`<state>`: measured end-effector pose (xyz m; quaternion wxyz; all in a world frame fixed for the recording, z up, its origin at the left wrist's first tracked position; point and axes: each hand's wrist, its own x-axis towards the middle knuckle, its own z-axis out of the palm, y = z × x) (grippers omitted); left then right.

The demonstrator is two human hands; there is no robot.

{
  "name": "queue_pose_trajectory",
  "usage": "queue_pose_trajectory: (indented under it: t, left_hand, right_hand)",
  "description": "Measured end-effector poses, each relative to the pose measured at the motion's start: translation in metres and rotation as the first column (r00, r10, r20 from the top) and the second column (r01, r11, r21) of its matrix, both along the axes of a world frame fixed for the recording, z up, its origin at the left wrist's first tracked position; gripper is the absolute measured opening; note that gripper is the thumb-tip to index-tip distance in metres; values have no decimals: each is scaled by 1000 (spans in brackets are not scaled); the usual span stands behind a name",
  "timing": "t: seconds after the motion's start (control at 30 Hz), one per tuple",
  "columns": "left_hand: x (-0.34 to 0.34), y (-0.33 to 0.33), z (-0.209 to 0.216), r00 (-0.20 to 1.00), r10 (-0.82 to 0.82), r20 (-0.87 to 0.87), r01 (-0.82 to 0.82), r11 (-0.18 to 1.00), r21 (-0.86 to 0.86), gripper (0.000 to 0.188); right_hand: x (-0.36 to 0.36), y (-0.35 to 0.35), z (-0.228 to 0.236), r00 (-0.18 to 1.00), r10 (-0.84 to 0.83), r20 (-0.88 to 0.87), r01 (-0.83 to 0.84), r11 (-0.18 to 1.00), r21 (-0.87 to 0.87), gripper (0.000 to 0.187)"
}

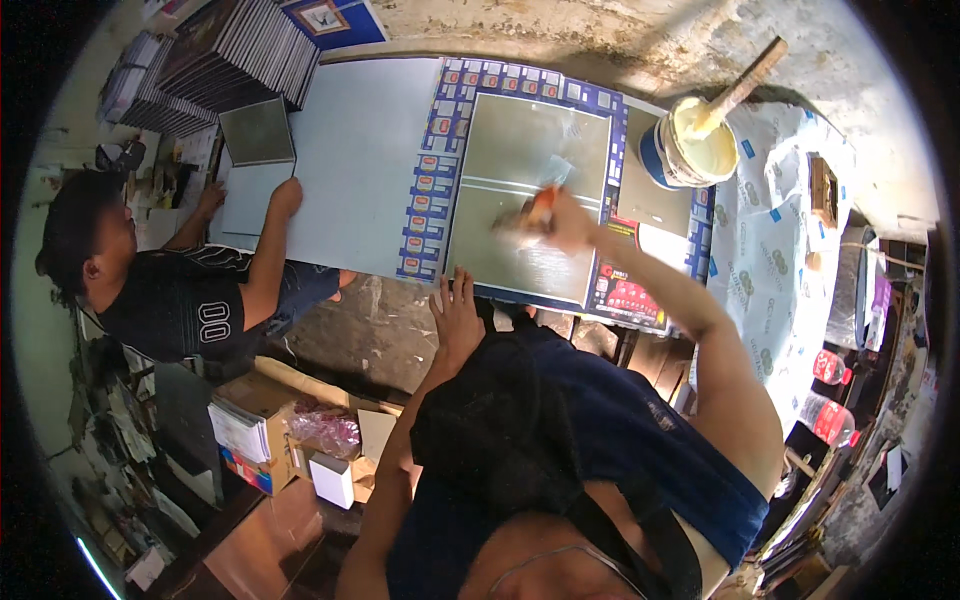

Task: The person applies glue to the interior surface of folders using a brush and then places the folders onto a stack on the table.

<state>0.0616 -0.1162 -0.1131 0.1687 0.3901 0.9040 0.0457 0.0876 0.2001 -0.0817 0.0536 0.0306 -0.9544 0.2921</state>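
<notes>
grey board [525,190] under blurred right hand [565,222]

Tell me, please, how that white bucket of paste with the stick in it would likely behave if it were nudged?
The white bucket looks nearly full of cream paste, so it is probably heavy and would slide rather than tip. The long stick leans out past its rim, so a knock there might lever it over or fling paste.
</notes>
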Motion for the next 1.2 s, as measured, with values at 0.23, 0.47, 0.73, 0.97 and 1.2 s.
queue_pose_trajectory:
  t: [0.23,0.47,0.73,0.97,1.2]
  left_hand:
    - [1,1,6,999,-45,0,45,999,-1,90]
    - [9,4,1,1000,3,-19,-3,1000,12,84]
    - [8,8,5,1000,7,9,-6,997,-71,83]
    - [10,1,0,998,-39,-53,42,998,49,81]
    - [9,0,-14,986,-54,-155,68,994,87,79]
  right_hand:
    - [-13,116,-8,822,-510,-253,569,742,354,21]
    - [37,-81,-17,936,-296,-189,307,951,29,26]
    - [131,16,28,473,-881,24,849,448,-279,23]
    - [134,-48,-35,402,-897,-182,834,441,-331,24]
    - [147,-52,2,286,-952,-114,885,308,-349,27]
